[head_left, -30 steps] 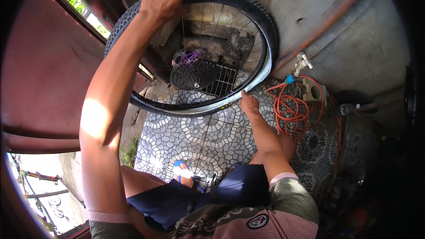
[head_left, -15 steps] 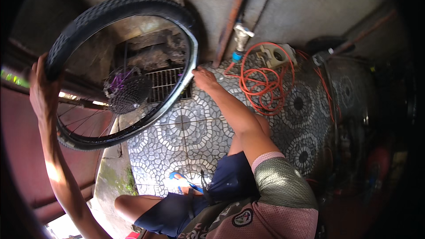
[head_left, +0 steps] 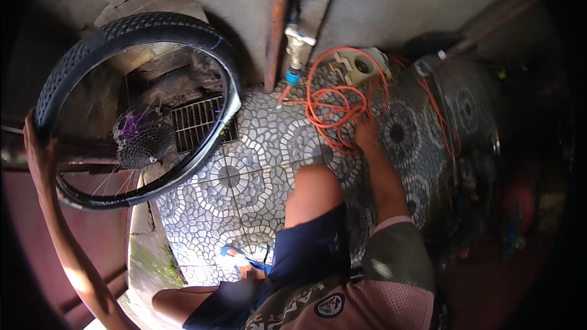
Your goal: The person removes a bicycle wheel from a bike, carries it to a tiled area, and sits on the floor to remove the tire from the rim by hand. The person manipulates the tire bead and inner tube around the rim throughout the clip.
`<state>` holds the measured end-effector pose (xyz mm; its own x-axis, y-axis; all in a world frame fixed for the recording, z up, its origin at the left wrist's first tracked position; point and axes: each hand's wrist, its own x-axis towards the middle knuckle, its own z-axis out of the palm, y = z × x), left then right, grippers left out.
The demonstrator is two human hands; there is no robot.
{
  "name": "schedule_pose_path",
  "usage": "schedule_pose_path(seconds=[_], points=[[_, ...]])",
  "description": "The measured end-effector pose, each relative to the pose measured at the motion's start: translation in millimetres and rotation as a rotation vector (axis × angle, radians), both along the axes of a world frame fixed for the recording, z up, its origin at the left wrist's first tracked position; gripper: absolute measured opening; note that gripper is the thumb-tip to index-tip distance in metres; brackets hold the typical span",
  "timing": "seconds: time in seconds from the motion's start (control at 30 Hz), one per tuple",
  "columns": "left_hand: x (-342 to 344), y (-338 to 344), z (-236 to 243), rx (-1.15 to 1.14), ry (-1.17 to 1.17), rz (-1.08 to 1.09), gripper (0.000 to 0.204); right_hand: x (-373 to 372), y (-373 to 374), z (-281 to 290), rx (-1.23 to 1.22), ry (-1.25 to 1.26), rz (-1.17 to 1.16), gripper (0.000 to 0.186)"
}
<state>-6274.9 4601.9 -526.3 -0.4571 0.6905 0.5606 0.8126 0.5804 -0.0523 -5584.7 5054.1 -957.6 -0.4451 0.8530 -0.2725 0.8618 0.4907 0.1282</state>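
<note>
1. Found left grip (head_left: 41, 153) closed around the left side of a black bicycle tyre (head_left: 122, 30), with thumb toward the inner edge and fingers toward the tread.
2. Found right grip (head_left: 365, 131) at the lower right of a coiled orange hose (head_left: 342, 110), well apart from the tyre; cannot tell whether open or closed, nor whether touching the hose, with fingertips obscured.
3. Noted the tyre tilted, at left of view, around a dark rim (head_left: 160, 183); noted a pale strip (head_left: 231, 105) along its right to lower-right edge, of undetermined material.
4. Observed within the ring a dark cassette (head_left: 145, 142), with a purple hub (head_left: 130, 125) just beside it.
5. Observed a metal drain grate (head_left: 195, 123) beyond the tyre, partly visible through its opening.
6. Recorded the hose joined by a blue connector (head_left: 293, 77) to a tap (head_left: 298, 46), near a rusty pipe (head_left: 279, 18) on the wall.
7. Recorded a beige holed block (head_left: 379, 70) just behind the coil.
8. Recorded stone-patterned floor (head_left: 263, 146) underneath, with a blue sandal (head_left: 229, 250) near the lower edge.
</note>
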Motion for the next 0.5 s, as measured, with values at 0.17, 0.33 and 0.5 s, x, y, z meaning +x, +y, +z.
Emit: schedule_pose_path(seconds=[0.17,0.33,0.5], points=[[30,7,20,0.001,-0.049,0.006,0.080,19,-10,-49,0.143,-0.073,-0.036,0.034],[48,11,25,-0.030,-0.061,0.060,0.076,12,-12,-25,-0.050,-0.105,0.077,0.027],[50,7,26,0.044,-0.029,0.074,0.078,-77,2,102,-0.018,0.950,0.157,0.031]])
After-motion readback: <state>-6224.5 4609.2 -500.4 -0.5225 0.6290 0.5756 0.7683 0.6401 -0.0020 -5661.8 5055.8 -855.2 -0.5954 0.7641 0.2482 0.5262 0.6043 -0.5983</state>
